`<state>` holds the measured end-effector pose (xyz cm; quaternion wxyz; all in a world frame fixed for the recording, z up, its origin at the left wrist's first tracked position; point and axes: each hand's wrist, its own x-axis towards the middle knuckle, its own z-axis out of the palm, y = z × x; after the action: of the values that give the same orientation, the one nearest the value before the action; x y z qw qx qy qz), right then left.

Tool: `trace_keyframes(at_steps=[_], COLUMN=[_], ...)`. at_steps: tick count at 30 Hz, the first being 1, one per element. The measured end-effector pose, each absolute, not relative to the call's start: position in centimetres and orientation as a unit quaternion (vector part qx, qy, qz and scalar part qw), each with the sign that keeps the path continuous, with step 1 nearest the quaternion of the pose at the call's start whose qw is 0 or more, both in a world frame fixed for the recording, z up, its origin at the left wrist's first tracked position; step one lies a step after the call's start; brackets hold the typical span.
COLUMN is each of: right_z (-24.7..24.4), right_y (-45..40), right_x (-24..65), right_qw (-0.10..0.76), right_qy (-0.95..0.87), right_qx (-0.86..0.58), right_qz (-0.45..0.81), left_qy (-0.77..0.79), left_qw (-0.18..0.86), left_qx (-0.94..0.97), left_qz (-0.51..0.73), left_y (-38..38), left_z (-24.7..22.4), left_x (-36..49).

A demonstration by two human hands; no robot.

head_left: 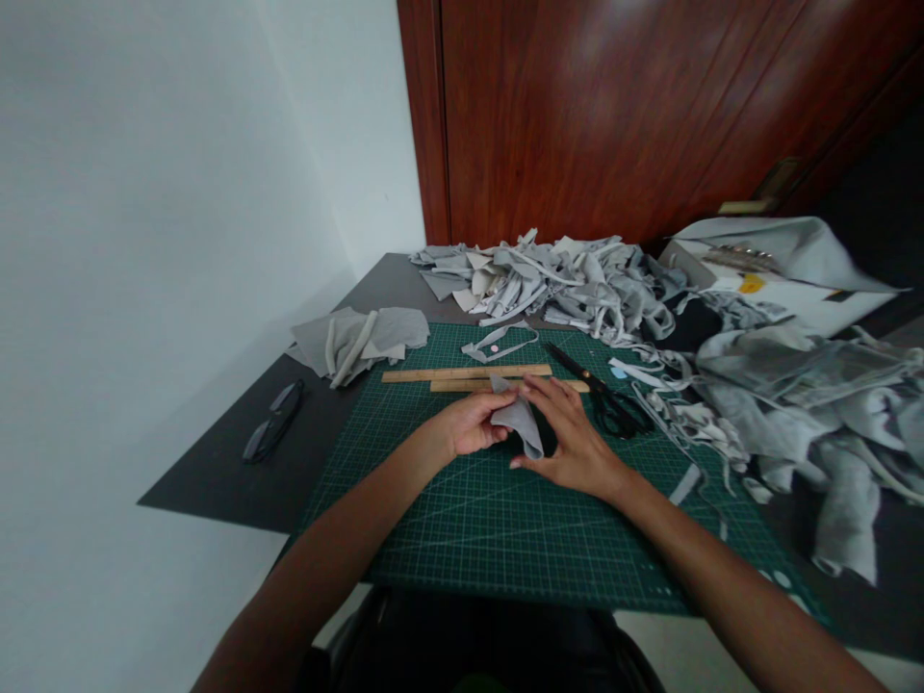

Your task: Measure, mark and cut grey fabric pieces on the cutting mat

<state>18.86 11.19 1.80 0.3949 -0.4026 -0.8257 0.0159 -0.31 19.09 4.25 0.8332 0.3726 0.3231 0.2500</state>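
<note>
A small piece of grey fabric (521, 421) is held above the green cutting mat (462, 520), its lower end curling. My left hand (477, 422) pinches its left side between thumb and fingers. On the other side, my right hand (570, 438) has its fingertips at the fabric's upper edge, with the thumb apart below; whether it grips the cloth there I cannot tell for sure. Just beyond the hands lie two wooden rulers (462, 372), partly covered by the fabric and fingers. Black scissors (613, 404) rest on the mat right of my right hand.
Grey fabric scraps (563, 274) are heaped along the back, more cloth (808, 385) on the right near a white box (780, 279). Folded glasses (272, 423) and a flat fabric stack (357, 342) lie at left. A thin fabric loop (498, 345) sits behind the rulers.
</note>
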Motion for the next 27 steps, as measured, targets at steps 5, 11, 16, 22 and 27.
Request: trace_keyframes(at_steps=[5, 11, 16, 22, 27], right_z=[2.1, 3.2, 3.3, 3.2, 2.9], right_y=[10.7, 10.8, 11.7, 11.7, 11.4], right_x=[18.6, 18.0, 17.5, 17.2, 17.2], right_qw=[0.435, 0.578, 0.625, 0.584, 0.576], right_qy=[-0.806, -0.597, -0.436, -0.380, -0.428], right_qx=[-0.392, -0.491, -0.493, -0.477, -0.467], right_qz=[0.087, 0.262, 0.419, 0.535, 0.517], left_qy=[0.347, 0.354, 0.432, 0.254, 0.320], left_qw=[0.831, 0.796, 0.554, 0.669, 0.615], left_qx=[0.386, 0.485, 0.674, 0.592, 0.581], left_qz=[0.201, 0.072, 0.229, 0.371, 0.426], left_y=[18.9, 18.5, 19.0, 18.6, 17.5], left_z=[4.3, 4.9, 4.0, 3.9, 3.9], left_x=[-0.2, -0.8, -1.0, 0.6, 1.1])
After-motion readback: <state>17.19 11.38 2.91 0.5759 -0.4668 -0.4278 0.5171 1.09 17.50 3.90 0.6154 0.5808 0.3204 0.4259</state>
